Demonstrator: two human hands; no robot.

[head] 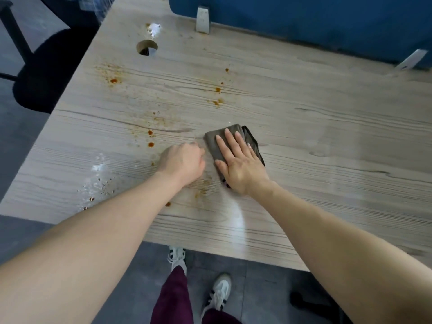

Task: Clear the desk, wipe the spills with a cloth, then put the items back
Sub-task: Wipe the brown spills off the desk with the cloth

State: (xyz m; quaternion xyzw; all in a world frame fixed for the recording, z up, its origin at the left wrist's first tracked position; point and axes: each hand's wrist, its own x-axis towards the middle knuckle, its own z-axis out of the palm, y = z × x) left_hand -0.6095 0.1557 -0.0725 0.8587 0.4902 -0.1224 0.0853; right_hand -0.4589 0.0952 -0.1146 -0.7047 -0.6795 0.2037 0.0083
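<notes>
your right hand lies flat on a folded grey-brown cloth, fingers straight and slightly spread, palm pressing it onto the pale wood-grain desk. the cloth sits near the middle of the desk, a little toward your edge, and its long axis runs away from you and slightly to the left, in line with your fingers. your left hand rests on the desk just beside the cloth's left edge, its fingers curled under into a loose fist; you cannot tell from this view whether it pinches the cloth's corner or holds nothing. the orange-brown spills lie mostly to the left of the cloth and beyond it: two drops just left of your left hand, a speckled patch farther up the left side, a few spots straight ahead of the cloth, and a faint smear between your two wrists. a wet sheen with crumbs shows near the left front edge. the right hand already holds the cloth, so it is likely the one to sweep, and the stroke probably goes leftward or forward, with your left fist standing in the leftward path. nothing else stands on the visible desk, so clearing looks done and wiping is under way. a round cable hole lies at the far left, and a blue partition closes off the back.
</notes>
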